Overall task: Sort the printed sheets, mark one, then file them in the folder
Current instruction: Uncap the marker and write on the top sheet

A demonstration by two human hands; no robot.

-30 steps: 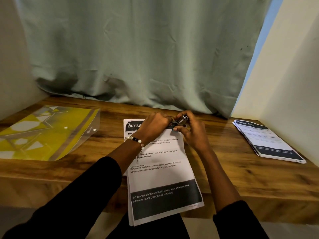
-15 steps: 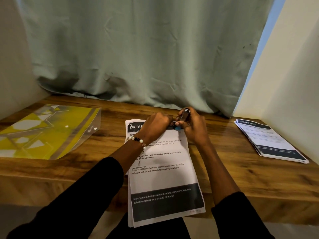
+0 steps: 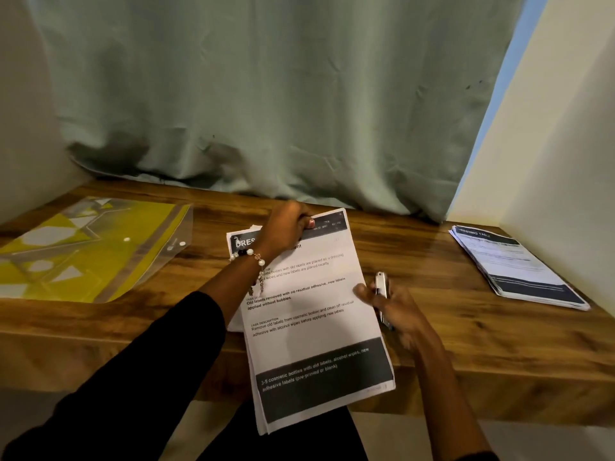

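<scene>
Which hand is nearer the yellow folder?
Left. The left hand grips the sheets' top edge, closer to the yellow folder; the right hand holds a stapler farther right.

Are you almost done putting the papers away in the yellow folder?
Not yet. Sorting looks partly done: one stack of sheets lies apart at the desk's right end. In hand: the left hand grips the top of the middle stack, and the right hand holds a small metal tool, possibly a stapler. Left: the yellow folder lies with none of these sheets in it.
</scene>
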